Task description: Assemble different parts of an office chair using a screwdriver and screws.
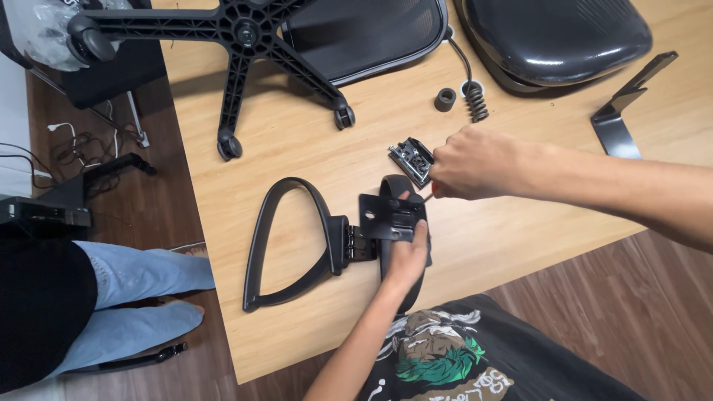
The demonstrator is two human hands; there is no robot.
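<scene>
My left hand (406, 256) grips a black chair armrest piece (396, 223) with a flat metal bracket on it, pressed against the wooden table (297, 148). My right hand (468, 163) is closed around a small tool with a red handle, its tip at the bracket's upper right corner. A second black armrest loop (286, 241) lies just left of the bracket, touching it. A small black metal plate (411, 158) sits beside my right hand's knuckles.
A star-shaped chair base with castors (245, 37), a mesh backrest (364, 30) and a seat cushion (553, 33) lie at the table's far side. A spring (475, 104), rubber bushing (445, 99) and angled bracket (627, 108) lie nearby. Another person's legs (126, 297) stand at left.
</scene>
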